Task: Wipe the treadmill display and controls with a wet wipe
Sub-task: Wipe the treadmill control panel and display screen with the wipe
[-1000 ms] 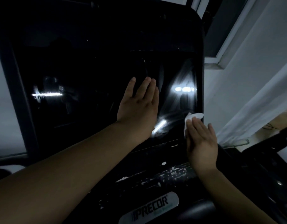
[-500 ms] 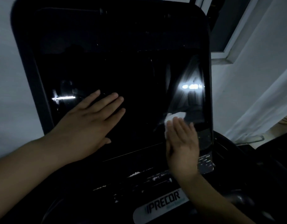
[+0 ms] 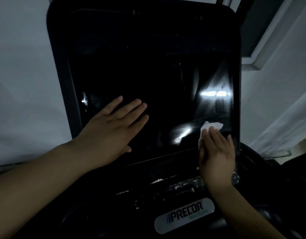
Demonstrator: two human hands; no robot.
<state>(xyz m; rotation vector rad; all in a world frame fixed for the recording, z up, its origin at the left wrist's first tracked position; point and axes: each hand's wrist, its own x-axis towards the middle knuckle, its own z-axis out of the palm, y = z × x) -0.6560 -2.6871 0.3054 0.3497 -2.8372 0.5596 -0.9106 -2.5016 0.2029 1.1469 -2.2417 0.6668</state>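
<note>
- Wet wipe (image 3: 211,127): we find it in the lower right of the frame, pressed against the treadmill display (image 3: 166,94) near that screen's lower right corner. Only its white upper edge and a strip on its left side show past the hand.
- Right hand (image 3: 217,152): it lies flat on the wipe, fingers (image 3: 213,133) straight and close together, pressing instead of pinching. Half a second ago this hand and the wipe sat further toward the middle of the screen's lower band; a second ago they were at the right edge. We read this as a side-to-side stroke along the bottom band.
- Left hand (image 3: 112,128): it rests open on the glass at centre left of the frame, fingers (image 3: 135,107) straight and slightly spread, holding nothing. Its place on the screen is about the same as half a second ago; we judge that it braces the console.
- Streaks of reflected light beside the wipe suggest a damp, freshly wiped patch.
- Controls (image 3: 174,187): the strip below the screen, above the Precor badge (image 3: 184,215), shows pale flecks. We judge it not yet wiped.
- Consequence: the wipe is working the lower right of the display, and we cannot tell whether the upper area has been covered. The task appears partway through.
</note>
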